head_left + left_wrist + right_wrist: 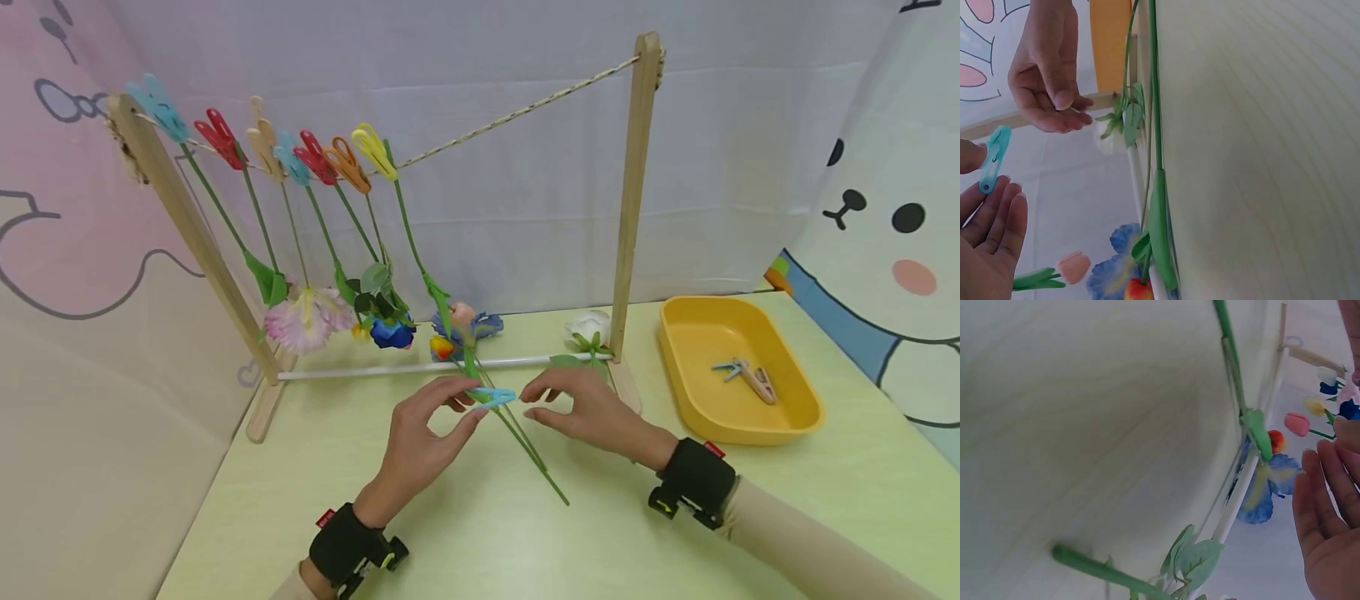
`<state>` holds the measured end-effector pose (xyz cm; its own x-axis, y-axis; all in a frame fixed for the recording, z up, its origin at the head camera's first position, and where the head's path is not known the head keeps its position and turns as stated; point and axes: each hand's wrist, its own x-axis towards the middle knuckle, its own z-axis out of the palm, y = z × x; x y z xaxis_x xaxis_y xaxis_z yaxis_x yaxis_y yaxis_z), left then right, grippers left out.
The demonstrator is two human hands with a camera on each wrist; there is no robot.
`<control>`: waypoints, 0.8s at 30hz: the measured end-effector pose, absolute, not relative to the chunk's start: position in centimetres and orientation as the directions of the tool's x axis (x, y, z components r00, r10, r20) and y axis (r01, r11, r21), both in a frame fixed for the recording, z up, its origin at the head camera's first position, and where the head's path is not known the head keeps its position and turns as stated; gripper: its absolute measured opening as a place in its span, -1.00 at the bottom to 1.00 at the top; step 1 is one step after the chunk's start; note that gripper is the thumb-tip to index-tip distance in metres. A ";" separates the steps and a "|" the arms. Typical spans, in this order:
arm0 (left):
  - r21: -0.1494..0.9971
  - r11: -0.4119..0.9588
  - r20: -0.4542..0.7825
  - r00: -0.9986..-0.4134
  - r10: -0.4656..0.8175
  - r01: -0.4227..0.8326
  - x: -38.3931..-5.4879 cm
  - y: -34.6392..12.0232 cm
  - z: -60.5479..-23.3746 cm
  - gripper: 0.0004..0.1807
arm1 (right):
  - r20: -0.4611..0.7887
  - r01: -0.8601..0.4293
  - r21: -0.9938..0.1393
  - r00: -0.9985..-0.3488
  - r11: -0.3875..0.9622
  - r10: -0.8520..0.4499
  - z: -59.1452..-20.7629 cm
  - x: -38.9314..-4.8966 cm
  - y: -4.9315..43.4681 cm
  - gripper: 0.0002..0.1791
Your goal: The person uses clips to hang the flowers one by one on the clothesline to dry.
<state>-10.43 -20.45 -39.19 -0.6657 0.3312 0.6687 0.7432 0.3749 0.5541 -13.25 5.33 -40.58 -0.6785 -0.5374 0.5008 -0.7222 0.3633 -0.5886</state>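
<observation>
My left hand [423, 425] pinches a light blue clothespin [495, 397] between thumb and fingers above the table. Just right of the pin is my right hand [592, 410], its fingers loosely bent and holding nothing; the left wrist view shows a gap between this hand and the clothespin [996, 159]. On the table below lie an orange-red tulip [442, 347] and a blue iris [489, 325], their green stems [536, 454] pointing toward me. A white rose [588, 325] lies by the right post.
A rope [517, 112] sags between two wooden posts [637, 192]. Several flowers hang head down from it on colored clothespins [307, 158]. A white rod [360, 369] joins the posts low down. At right, a yellow tray [678, 367] holds a few clothespins [750, 379].
</observation>
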 end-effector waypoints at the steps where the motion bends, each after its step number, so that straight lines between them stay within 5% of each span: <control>1: 0.555 0.382 0.665 -0.670 0.330 0.739 -10.5 -20.7 -39.3 -0.62 | 0.498 -0.742 -0.544 -0.661 0.392 -0.562 -40.9 -13.5 5.3 -0.80; 14: 0.541 0.466 0.632 -0.704 0.325 0.700 -10.7 -23.4 -40.0 -0.62 | 0.379 -0.896 -0.069 -0.429 0.438 -0.820 -42.8 -15.9 3.5 -0.69; 24: 0.545 0.503 0.601 -0.731 0.323 0.671 -10.5 -24.8 -40.5 -0.65 | 0.362 -0.919 0.013 -0.364 0.395 -0.858 -43.3 -16.4 3.6 -0.79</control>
<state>-10.53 -24.76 -40.48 -0.7311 0.3235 0.6008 0.6706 0.5034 0.5450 -16.36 3.61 -43.32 -0.3638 -0.8585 0.3615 -0.9186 0.3949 0.0134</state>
